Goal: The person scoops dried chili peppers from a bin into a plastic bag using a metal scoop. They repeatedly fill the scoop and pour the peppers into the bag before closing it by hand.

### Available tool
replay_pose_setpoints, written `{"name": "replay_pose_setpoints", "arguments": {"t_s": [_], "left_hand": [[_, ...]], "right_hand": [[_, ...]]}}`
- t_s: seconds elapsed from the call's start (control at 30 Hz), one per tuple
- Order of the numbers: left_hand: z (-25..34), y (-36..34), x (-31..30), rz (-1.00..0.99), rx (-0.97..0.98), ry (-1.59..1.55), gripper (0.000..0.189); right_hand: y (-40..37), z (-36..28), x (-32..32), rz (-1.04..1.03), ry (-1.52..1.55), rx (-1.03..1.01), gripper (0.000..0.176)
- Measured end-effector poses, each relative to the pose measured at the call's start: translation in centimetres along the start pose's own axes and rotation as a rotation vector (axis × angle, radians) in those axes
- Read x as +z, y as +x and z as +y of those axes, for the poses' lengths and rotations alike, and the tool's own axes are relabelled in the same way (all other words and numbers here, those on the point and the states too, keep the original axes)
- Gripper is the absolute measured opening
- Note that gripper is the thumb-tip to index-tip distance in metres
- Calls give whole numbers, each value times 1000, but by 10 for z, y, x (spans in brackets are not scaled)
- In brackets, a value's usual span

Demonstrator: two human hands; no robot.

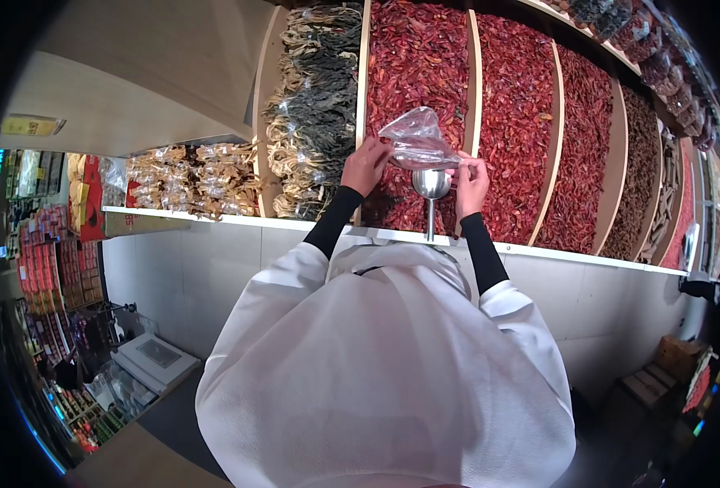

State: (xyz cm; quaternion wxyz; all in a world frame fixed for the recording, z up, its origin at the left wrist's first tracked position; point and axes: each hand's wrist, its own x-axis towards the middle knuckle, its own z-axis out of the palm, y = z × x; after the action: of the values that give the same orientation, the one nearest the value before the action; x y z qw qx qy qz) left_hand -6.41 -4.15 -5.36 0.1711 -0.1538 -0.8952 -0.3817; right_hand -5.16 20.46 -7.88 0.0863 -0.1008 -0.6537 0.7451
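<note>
Our left hand (364, 169) and right hand (473, 189) pinch a plastic bag (419, 148), seemingly to spread it; a scoop (431, 185) lies handle toward us.

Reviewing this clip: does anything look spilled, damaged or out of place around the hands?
Nothing stands out. The clear plastic bag is held between the left hand and right hand; the metal scoop sits by the dried red chilies, handle toward the person. I can make out no spill on the white front edge.
</note>
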Motion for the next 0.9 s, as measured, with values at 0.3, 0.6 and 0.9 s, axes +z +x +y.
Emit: {"name": "replay_pose_setpoints", "arguments": {"t_s": [0.3, 0.6, 0.9], "left_hand": [[8, 93, -29, -20, -78, -277, 10], [31, 152, -55, -37, -104, -431, 10], [66, 56, -100, 27, -139, -1002, 21]], "right_hand": [[57, -59, 8, -83, -16, -114, 6], [97, -115, 18, -202, -62, -147, 9], [15, -147, 8, -222, 166, -382, 9]]}}
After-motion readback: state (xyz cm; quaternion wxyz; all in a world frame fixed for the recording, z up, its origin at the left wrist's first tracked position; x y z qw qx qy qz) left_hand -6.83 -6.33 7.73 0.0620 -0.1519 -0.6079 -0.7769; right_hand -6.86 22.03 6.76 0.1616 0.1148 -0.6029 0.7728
